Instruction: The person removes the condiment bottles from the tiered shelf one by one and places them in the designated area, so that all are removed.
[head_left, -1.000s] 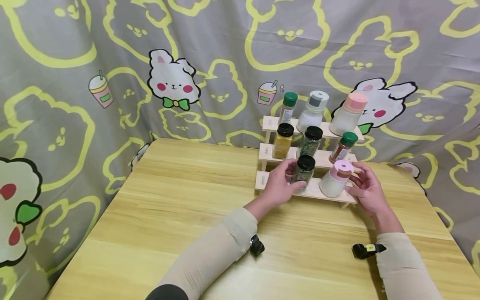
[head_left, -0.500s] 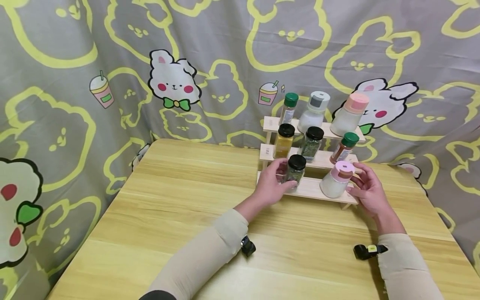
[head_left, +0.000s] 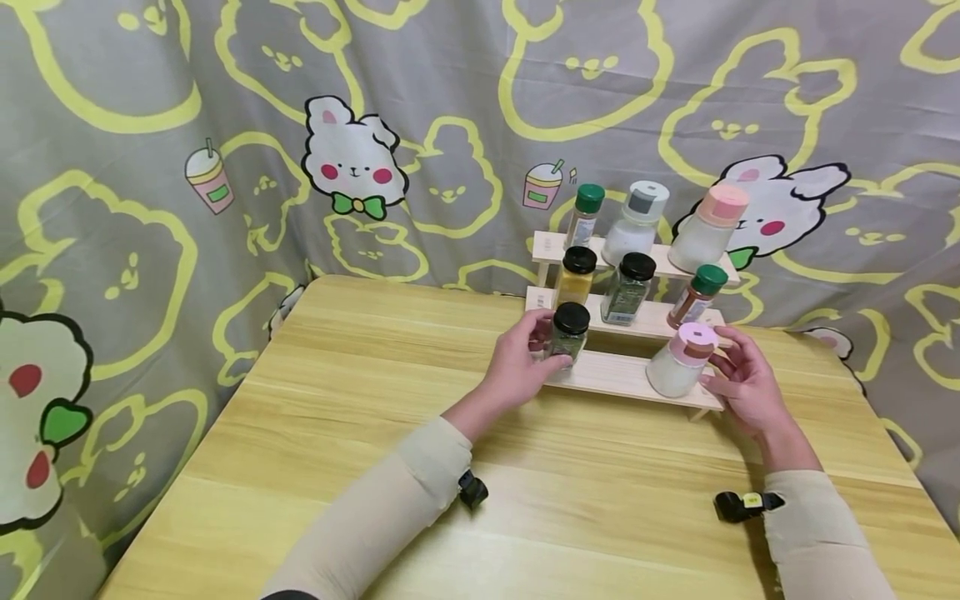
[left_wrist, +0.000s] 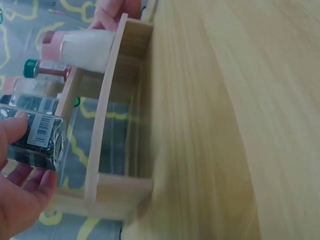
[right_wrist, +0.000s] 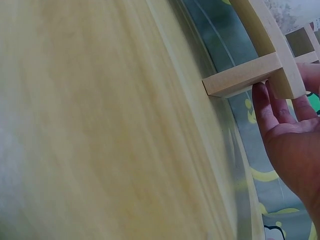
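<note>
My left hand (head_left: pixel 516 367) grips a square glass spice jar (head_left: pixel 567 340) with a black lid and dark green herbs inside. It holds the jar at the left part of the three-tier wooden rack's bottom shelf (head_left: pixel 609 375). In the left wrist view, a gap shows between the jar's base, with its barcode label (left_wrist: pixel 41 131), and that shelf. At the shelf's right end, my right hand (head_left: pixel 750 390) holds the rack, its fingertips (right_wrist: pixel 261 97) against the wood beside a leg. Close to that hand, a pink-lidded jar of white contents (head_left: pixel 675 371) stands on the bottom shelf.
The middle tier carries a yellow spice jar (head_left: pixel 573 287), a green herb jar (head_left: pixel 626 298) and a green-capped red bottle (head_left: pixel 690 308). Above stand a green-capped bottle (head_left: pixel 582 227), a white-lidded jar (head_left: pixel 632 237) and a peach-lidded jar (head_left: pixel 703 242). A patterned curtain (head_left: pixel 450 75) hangs behind the table (head_left: pixel 337 375).
My left hand has carried the black-lidded herb jar leftward along the bottom shelf, away from the pink-lidded jar. My right hand has stayed at the rack's right end.
</note>
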